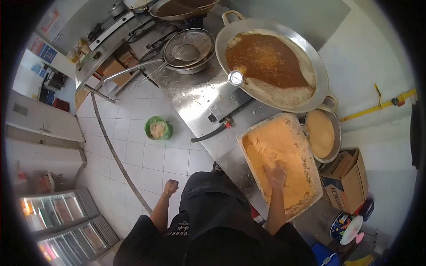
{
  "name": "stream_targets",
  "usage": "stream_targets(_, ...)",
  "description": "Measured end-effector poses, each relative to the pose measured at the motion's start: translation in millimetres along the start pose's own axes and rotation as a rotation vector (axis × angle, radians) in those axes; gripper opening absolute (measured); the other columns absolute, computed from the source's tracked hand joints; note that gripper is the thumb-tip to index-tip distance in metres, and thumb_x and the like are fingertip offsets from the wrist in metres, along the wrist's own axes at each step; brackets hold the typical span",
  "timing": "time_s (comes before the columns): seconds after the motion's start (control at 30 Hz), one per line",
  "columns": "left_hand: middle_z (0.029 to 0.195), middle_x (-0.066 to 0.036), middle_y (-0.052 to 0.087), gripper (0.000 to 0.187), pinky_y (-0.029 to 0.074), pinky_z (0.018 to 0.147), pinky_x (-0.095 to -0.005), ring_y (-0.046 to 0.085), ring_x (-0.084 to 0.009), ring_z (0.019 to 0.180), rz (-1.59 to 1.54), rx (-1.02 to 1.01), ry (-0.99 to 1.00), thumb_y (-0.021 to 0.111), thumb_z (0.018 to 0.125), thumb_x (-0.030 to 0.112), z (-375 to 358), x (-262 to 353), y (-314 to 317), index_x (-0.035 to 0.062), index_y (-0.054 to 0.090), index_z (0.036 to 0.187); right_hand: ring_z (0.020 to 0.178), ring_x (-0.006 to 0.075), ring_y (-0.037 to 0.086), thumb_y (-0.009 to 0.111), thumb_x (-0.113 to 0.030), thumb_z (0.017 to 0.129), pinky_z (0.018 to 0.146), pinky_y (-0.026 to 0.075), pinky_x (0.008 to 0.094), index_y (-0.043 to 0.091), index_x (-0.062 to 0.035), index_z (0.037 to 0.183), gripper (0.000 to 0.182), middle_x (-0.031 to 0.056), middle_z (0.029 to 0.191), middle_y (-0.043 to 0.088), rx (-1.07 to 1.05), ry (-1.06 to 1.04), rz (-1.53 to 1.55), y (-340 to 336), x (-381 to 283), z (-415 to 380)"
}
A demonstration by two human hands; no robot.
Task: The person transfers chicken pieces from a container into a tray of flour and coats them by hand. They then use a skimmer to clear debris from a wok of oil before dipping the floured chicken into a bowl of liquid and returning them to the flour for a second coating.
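My right hand [277, 177] reaches down into a large rectangular tray [316, 181] of orange-tinted flour or breading [284, 137]. Flour dusts its fingers, which look spread apart and partly sunk in the powder; I see no piece of food in them. My left hand [171, 187] hangs at my side above the tiled floor, its fingers curled in and nothing visible in them. Beyond the tray stands a wide two-handled pan [322, 66] of bubbling brown oil [266, 60], with a dial thermometer [236, 78] at its near rim. A metal bowl of pale batter [320, 133] touches the tray's right side.
Round wire strainers [188, 48] rest over a bowl on the steel counter [186, 91]. A second pan [182, 9] is at the back. A black hose [208, 134] sticks past the counter edge. A green bin [159, 128] stands on the floor, a cardboard box [346, 181] right of the tray.
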State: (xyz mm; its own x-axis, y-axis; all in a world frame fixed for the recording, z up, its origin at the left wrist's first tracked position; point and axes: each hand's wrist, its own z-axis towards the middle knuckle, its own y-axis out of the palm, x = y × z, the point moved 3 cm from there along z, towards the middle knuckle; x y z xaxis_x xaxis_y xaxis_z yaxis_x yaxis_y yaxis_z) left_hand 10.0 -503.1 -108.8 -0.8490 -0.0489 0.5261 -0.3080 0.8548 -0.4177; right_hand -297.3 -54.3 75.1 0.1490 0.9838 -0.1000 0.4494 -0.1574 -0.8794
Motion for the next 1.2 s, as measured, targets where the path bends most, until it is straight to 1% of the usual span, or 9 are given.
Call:
stream_targets(0.23, 0.071, -0.011, 0.061, 0.026, 0.049, 0.049, -0.034, 0.063, -0.0208, 0.063, 0.01, -0.137, -0.174, 0.055, 0.083, 0.021, -5, -47, 10, -0.0025, 0.06, 0.092, 0.113, 0.0343, 0.054, 0.07, -0.029, 0.076, 0.094, 0.044, 0.0421, 0.049, -0.0021, 0.128, 0.062, 0.026, 0.122, 0.055, 0.123, -0.109, 0.142, 33, 117, 13)
stream_targets(0.33, 0.071, -0.008, 0.059, 0.017, 0.051, 0.055, -0.0368, 0.063, -0.0212, 0.063, 0.111, -0.237, -0.205, 0.053, 0.087, 0.017, -10, -61, 12, 0.0031, 0.058, 0.079, 0.113, 0.0322, 0.055, 0.068, -0.033, 0.078, 0.096, 0.043, 0.0419, 0.048, -0.0006, 0.128, 0.063, 0.0234, 0.12, 0.057, -0.148, 0.018, 0.771, 57, 157, 13)
stream_targets(0.43, 0.073, -0.009, 0.06, 0.016, 0.052, 0.056, -0.0371, 0.063, -0.0205, 0.065, -0.005, -0.191, -0.293, 0.05, 0.088, 0.014, -19, -47, 5, 0.003, 0.058, 0.081, 0.129, 0.0328, 0.038, 0.069, -0.05, 0.073, 0.107, 0.03, 0.0404, 0.034, 0.0024, 0.137, 0.09, 0.0242, 0.138, 0.039, -0.053, 0.227, 0.561, 51, 130, -11)
stream_targets(0.5, 0.075, -0.008, 0.058, 0.013, 0.051, 0.055, -0.0356, 0.062, -0.0191, 0.068, 0.387, -0.316, 0.292, 0.052, 0.088, 0.016, -13, -50, -1, 0.0043, 0.059, 0.087, 0.139, 0.0353, 0.021, 0.073, -0.058, 0.067, 0.112, 0.022, 0.0394, 0.022, 0.0033, 0.143, 0.111, 0.0264, 0.148, 0.022, -0.146, 0.279, 0.406, 33, 99, -42)
stream_targets(0.73, 0.091, -0.009, 0.059, 0.033, 0.05, 0.064, -0.0332, 0.06, -0.0196, 0.077, -0.003, -0.303, 0.15, 0.052, 0.087, 0.025, 13, -7, 0, 0.0002, 0.054, 0.108, 0.106, 0.0335, 0.058, 0.078, -0.042, 0.062, 0.092, 0.045, 0.0396, 0.061, 0.0001, 0.108, 0.064, 0.0232, 0.108, 0.062, 0.103, 0.301, 0.65, 14, 127, -12)
stream_targets(0.93, 0.095, -0.011, 0.06, 0.036, 0.05, 0.065, -0.0326, 0.062, -0.0198, 0.078, -0.012, -0.243, -0.012, 0.05, 0.089, 0.025, -1, 17, 4, -0.0021, 0.052, 0.112, 0.099, 0.0332, 0.061, 0.07, -0.043, 0.07, 0.087, 0.047, 0.0394, 0.062, -0.0027, 0.11, 0.058, 0.0205, 0.102, 0.065, 0.044, 0.117, 0.078, 31, 81, 23)
stream_targets(1.0, 0.094, -0.012, 0.06, 0.035, 0.05, 0.062, -0.0312, 0.062, -0.019, 0.075, 0.101, -0.35, 0.261, 0.05, 0.089, 0.024, 1, 9, 2, -0.0021, 0.052, 0.112, 0.101, 0.0335, 0.06, 0.068, -0.048, 0.071, 0.088, 0.047, 0.04, 0.06, -0.0032, 0.114, 0.062, 0.0214, 0.105, 0.064, 0.054, 0.02, 0.118, 45, 83, 39)
stream_targets(1.1, 0.092, -0.011, 0.06, 0.033, 0.049, 0.06, -0.0306, 0.061, -0.0184, 0.072, 0.039, -0.199, -0.065, 0.05, 0.089, 0.023, -17, 22, 2, -0.0022, 0.054, 0.11, 0.104, 0.0335, 0.059, 0.064, -0.053, 0.073, 0.089, 0.047, 0.0409, 0.059, -0.0038, 0.116, 0.065, 0.0224, 0.111, 0.062, 0.044, 0.004, 0.234, 30, 87, 42)
stream_targets(1.2, 0.089, -0.008, 0.059, 0.031, 0.049, 0.058, -0.0306, 0.06, -0.018, 0.075, 0.074, -0.249, 0.073, 0.051, 0.088, 0.024, 16, -48, -6, 0.0002, 0.056, 0.107, 0.105, 0.033, 0.059, 0.063, -0.052, 0.073, 0.09, 0.046, 0.0405, 0.061, -0.0038, 0.113, 0.063, 0.0225, 0.113, 0.061, 0.043, 0.072, 0.214, 26, 72, 43)
